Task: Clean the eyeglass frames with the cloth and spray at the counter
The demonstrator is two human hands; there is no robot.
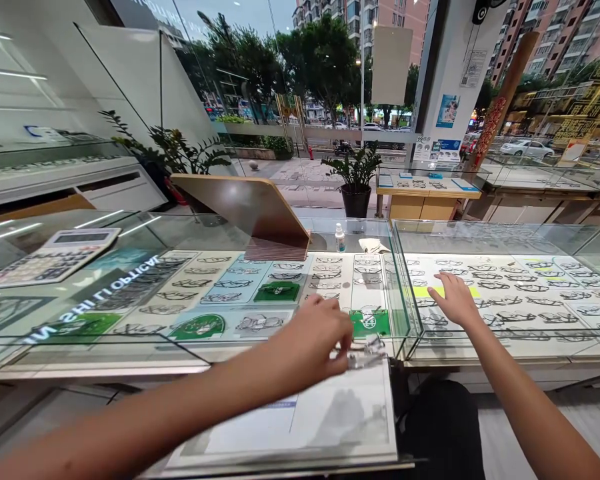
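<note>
My left hand [325,333] reaches across the middle with its fingers pinched round a pair of glasses [367,355], blurred and partly hidden by the fingers. The glasses are above a pulled-out white drawer [345,407], which shows a pale surface and a shadow. On the right, my right hand [455,298] lies with fingers spread on the glass top of a display case [525,343]. Rows of eyeglass frames [507,300] show under that glass. More eyeglass frames [260,323] lie on white, blue and green panels in the left display case [300,360].
A mirror [245,207] leans on the left case, near a small white bottle [339,238] and a crumpled cloth [373,246]. A large calculator [55,253] lies far left. Beyond the cases stand a potted plant [355,173] and a wooden display table [425,190]. My dark-clothed leg [445,427] is below.
</note>
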